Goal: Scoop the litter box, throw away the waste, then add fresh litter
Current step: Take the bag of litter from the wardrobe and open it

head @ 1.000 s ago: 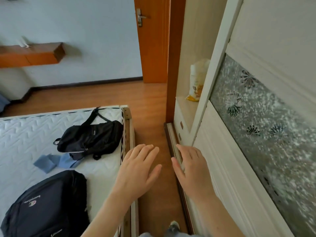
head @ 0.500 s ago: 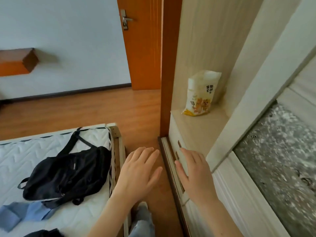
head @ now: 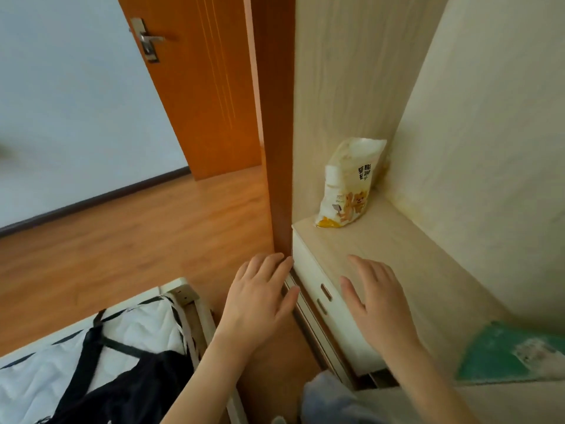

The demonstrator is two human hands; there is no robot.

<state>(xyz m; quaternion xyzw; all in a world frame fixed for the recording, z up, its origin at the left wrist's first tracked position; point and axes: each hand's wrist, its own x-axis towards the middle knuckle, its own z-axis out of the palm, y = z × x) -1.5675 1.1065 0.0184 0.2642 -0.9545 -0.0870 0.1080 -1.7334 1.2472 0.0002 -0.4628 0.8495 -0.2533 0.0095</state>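
Note:
A white and yellow litter bag [head: 348, 183] with cartoon animals stands upright at the back of a pale wooden cabinet top [head: 394, 261], inside a wardrobe niche. My right hand [head: 377, 298] hovers over the near part of that top, fingers straight and spread, holding nothing. Beside the cabinet's front corner, my left hand [head: 260, 296] is stretched out over the floor, fingers straight and empty. Both hands are well short of the bag. No litter box or scoop is in view.
An orange door [head: 195, 87] stands open beyond a wooden post [head: 275, 123]. A mattress [head: 39, 368] with a black bag [head: 122, 390] lies at lower left. Something green and flat [head: 507, 353] rests on the cabinet at lower right. The cabinet has drawers [head: 324, 301] below its top.
The view has moved forward and turned right toward the niche. The litter bag is now larger and nearer. My right hand has risen from the drawer front to above the cabinet top.

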